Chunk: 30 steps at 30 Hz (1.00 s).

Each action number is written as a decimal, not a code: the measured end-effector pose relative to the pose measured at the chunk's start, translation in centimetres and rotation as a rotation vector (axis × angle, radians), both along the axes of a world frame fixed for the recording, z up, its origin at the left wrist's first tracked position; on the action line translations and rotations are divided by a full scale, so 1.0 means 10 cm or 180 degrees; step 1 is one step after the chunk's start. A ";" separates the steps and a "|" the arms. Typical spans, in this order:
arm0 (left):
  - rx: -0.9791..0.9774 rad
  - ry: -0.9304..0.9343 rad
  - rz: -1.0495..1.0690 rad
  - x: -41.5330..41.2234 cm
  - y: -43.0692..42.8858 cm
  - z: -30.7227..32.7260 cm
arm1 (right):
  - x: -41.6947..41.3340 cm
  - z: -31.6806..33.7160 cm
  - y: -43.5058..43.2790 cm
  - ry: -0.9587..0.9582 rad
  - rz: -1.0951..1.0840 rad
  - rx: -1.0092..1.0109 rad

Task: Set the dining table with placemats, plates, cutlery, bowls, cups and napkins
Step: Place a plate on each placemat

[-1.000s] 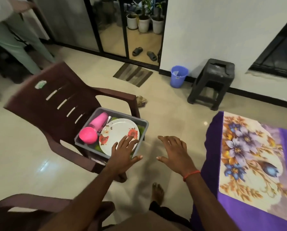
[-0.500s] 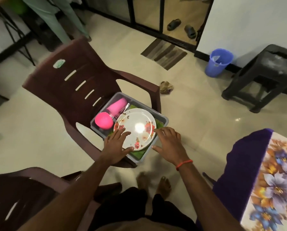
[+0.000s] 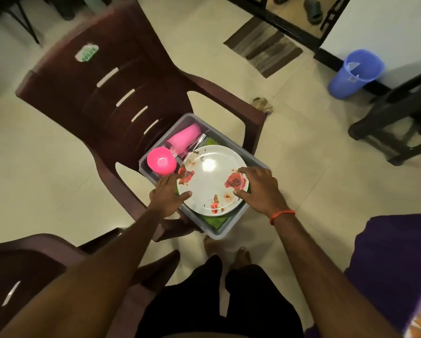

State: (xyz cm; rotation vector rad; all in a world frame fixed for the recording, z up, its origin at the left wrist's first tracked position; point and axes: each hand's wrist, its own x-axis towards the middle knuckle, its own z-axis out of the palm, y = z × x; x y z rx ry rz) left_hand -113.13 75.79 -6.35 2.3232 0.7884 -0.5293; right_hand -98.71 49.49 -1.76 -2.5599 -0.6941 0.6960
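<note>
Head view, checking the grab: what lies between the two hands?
In the head view, only the white floral plate fills the stretch between left hand and right hand.

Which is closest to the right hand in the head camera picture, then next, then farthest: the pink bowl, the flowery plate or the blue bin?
1. The flowery plate, touching the right hand at its fingers.
2. The pink bowl, left, across the plate.
3. The blue bin, far right, by the wall.

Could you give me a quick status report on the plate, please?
Left hand and right hand open, at opposite rims of plate. Plate lies in grey tub on chair. Pink bowl close by left hand.
</note>
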 end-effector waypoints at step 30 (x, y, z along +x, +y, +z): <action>-0.0866 -0.0314 0.2256 0.81 0.18 -1.80 | 0.79 -2.15 0.47 0.0908 -0.1297 -0.0618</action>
